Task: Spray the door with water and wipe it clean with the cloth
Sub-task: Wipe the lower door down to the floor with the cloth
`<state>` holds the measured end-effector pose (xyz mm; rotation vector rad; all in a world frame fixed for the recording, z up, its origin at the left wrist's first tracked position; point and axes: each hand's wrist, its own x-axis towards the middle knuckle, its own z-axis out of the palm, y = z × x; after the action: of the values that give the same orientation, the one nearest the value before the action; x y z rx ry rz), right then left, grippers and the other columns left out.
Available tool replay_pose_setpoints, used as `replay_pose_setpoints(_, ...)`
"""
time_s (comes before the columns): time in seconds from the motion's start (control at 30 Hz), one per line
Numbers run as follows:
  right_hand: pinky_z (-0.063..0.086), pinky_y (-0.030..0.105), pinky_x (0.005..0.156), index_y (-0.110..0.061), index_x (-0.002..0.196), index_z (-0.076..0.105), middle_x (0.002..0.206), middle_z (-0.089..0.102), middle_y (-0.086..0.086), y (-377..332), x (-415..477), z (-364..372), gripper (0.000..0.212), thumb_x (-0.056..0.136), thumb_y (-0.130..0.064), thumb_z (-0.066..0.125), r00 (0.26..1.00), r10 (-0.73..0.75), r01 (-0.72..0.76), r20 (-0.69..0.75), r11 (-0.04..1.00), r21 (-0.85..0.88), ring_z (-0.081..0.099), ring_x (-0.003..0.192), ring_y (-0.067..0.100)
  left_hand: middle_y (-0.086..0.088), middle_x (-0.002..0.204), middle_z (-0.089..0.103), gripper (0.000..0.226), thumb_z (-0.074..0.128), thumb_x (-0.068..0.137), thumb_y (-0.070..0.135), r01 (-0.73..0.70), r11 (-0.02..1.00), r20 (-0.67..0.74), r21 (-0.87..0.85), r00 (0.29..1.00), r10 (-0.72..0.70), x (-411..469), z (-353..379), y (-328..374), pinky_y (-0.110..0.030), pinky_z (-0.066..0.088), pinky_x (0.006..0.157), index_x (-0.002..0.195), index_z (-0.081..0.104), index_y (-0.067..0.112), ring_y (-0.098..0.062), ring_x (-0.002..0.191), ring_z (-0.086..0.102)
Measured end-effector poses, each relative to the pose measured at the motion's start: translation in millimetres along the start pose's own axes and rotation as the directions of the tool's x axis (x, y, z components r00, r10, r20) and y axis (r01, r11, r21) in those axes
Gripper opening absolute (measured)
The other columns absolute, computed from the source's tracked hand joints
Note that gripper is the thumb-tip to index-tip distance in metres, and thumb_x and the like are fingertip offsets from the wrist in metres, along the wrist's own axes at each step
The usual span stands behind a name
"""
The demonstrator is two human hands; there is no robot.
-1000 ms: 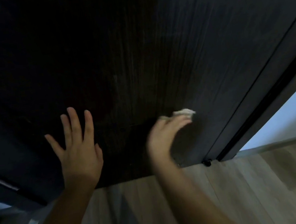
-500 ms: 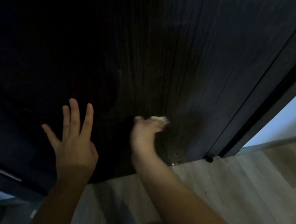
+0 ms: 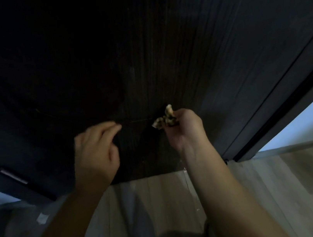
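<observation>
Evidently regrouping, the right hand [image 3: 185, 128] pinched the crumpled pale cloth [image 3: 164, 118] just off the dark wood-grain door [image 3: 161, 46] while the left hand [image 3: 94, 156], loosely curled and empty, reached toward it.

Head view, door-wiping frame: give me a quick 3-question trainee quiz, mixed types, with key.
1. True or false: the cloth is pressed flat on the door.
2. Which hand grips the cloth? A) left hand B) right hand C) both
3. Fill in: droplets glint on the ______ below the door's bottom edge.

Key: 1. False; it is bunched in the fingers, and contact with the door cannot be told. 2. B; the left hand holds nothing, fingers loosely curled. 3. floor.
</observation>
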<state>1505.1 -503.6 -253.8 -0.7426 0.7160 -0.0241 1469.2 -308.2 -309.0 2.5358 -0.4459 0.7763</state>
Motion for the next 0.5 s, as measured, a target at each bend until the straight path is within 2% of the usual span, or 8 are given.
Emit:
replay_pose_setpoints(0.1, 0.042, 0.033, 0.059, -0.01, 0.103, 0.051, 0.091, 0.059, 0.012, -11, 38, -32, 0.027, 0.091, 0.005, 0.031, 0.977, -0.149, 0.145, -0.155, 0.989, -0.033, 0.053, 0.068, 0.023, 0.001, 0.101, 0.064, 0.03, 0.046, 0.087, 0.009, 0.113, 0.976, 0.156, -0.187, 0.984, -0.084, -6, 24, 12, -0.026, 0.042, 0.081, 0.108, 0.067, 0.014, -0.016, 0.092, 0.058)
replay_pose_setpoints(0.17, 0.042, 0.024, 0.057, -0.025, 0.09, 0.043, 0.107, 0.055, 0.009, -14, 64, -55, 0.028, 0.094, 0.0, 0.033, 0.941, -0.244, 0.219, -0.234, 0.967, -0.127, 0.053, 0.077, 0.017, 0.009, 0.097, 0.064, 0.028, 0.054, 0.088, -0.001, 0.301, 0.907, 0.234, -0.296, 0.943, -0.236, -10, 36, 14, -0.02, 0.045, 0.08, 0.106, 0.068, 0.016, -0.006, 0.089, 0.059)
replay_pose_setpoints(0.2, 0.043, 0.02, 0.053, -0.027, 0.083, 0.038, 0.102, 0.054, 0.007, -10, 73, -62, 0.029, 0.094, -0.001, 0.036, 0.937, -0.252, 0.209, -0.241, 0.96, -0.188, 0.052, 0.074, 0.014, 0.011, 0.094, 0.064, 0.029, 0.054, 0.088, -0.003, 0.42, 0.841, 0.289, -0.34, 0.898, -0.331, -10, 38, 14, -0.018, 0.047, 0.081, 0.103, 0.068, 0.017, -0.003, 0.087, 0.059)
replay_pose_setpoints(0.27, 0.044, 0.021, 0.044, -0.018, 0.086, 0.044, 0.083, 0.052, 0.008, 2, 79, -66, 0.021, 0.093, 0.002, 0.04, 0.954, -0.19, 0.131, -0.232, 0.96, -0.248, 0.049, 0.062, 0.015, 0.007, 0.092, 0.067, 0.028, 0.052, 0.091, -0.004, 0.644, 0.654, 0.435, -0.397, 0.76, -0.484, -4, 40, 18, -0.022, 0.05, 0.08, 0.098, 0.067, 0.018, -0.004, 0.082, 0.061)
replay_pose_setpoints(0.33, 0.045, 0.022, 0.036, -0.002, 0.092, 0.05, 0.073, 0.049, 0.013, 17, 76, -66, 0.015, 0.094, 0.007, 0.038, 0.982, -0.016, -0.012, -0.189, 0.989, -0.147, 0.047, 0.058, 0.021, -0.005, 0.096, 0.067, 0.021, 0.049, 0.094, -0.002, 0.81, 0.41, 0.592, -0.419, 0.586, -0.553, 1, 42, 25, -0.024, 0.048, 0.071, 0.101, 0.065, 0.01, -0.01, 0.076, 0.06)
replay_pose_setpoints(0.37, 0.047, 0.023, 0.035, 0.0, 0.087, 0.05, 0.071, 0.048, 0.014, 21, 77, -70, 0.018, 0.095, 0.007, 0.036, 0.981, 0.059, -0.081, -0.184, 0.99, -0.114, 0.047, 0.058, 0.022, -0.01, 0.098, 0.065, 0.02, 0.047, 0.095, -0.001, 0.859, 0.324, 0.656, -0.395, 0.511, -0.555, -1, 42, 29, -0.024, 0.045, 0.067, 0.104, 0.063, 0.006, -0.012, 0.074, 0.059)
replay_pose_setpoints(0.43, 0.052, 0.029, 0.044, -0.001, 0.08, 0.051, 0.074, 0.049, 0.014, 15, 89, -90, 0.024, 0.096, 0.006, 0.034, 0.973, 0.104, -0.125, -0.206, 0.988, -0.093, 0.048, 0.062, 0.023, -0.014, 0.103, 0.064, 0.02, 0.044, 0.097, 0.001, 0.906, 0.282, 0.74, -0.315, 0.421, -0.524, -10, 46, 32, -0.024, 0.043, 0.065, 0.106, 0.062, 0.004, -0.014, 0.075, 0.058)
replay_pose_setpoints(0.5, 0.052, 0.037, 0.054, -0.003, 0.091, 0.055, 0.077, 0.055, 0.011, 0, 111, -115, 0.021, 0.096, 0.002, 0.035, 0.957, 0.046, -0.09, -0.287, 0.986, -0.141, 0.054, 0.064, 0.022, -0.016, 0.111, 0.064, 0.02, 0.044, 0.098, 0.002, 0.921, 0.286, 0.779, -0.264, 0.379, -0.5, -17, 53, 30, -0.024, 0.044, 0.066, 0.106, 0.062, 0.007, -0.015, 0.079, 0.059)
